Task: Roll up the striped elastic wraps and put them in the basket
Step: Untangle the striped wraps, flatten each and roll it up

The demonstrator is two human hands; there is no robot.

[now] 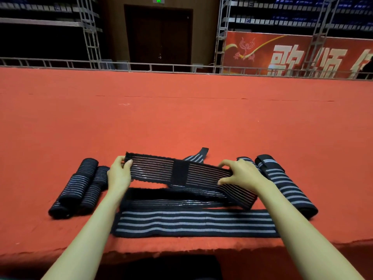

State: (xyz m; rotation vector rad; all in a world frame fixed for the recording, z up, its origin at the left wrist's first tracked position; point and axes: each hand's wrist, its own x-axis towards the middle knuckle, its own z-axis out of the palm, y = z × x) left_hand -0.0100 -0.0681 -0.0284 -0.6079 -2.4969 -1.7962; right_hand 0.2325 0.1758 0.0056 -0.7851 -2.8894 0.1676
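Observation:
A black elastic wrap with thin pale stripes (157, 168) is stretched between my hands just above the red surface. My left hand (119, 172) pinches its left end. My right hand (242, 174) grips it further right, fingers curled over the band. Below it lie another dark wrap (171, 201) and a flat wrap with broad grey stripes (193, 223) near the front edge. Several rolled wraps (78, 186) lie to the left. A folded grey-striped wrap (286, 184) lies to the right. No basket is in view.
The red carpeted platform (181, 118) stretches far ahead, with its front edge (181, 249) just below the wraps. A metal rail (141, 66), truss towers and a red banner (282, 55) stand at the back.

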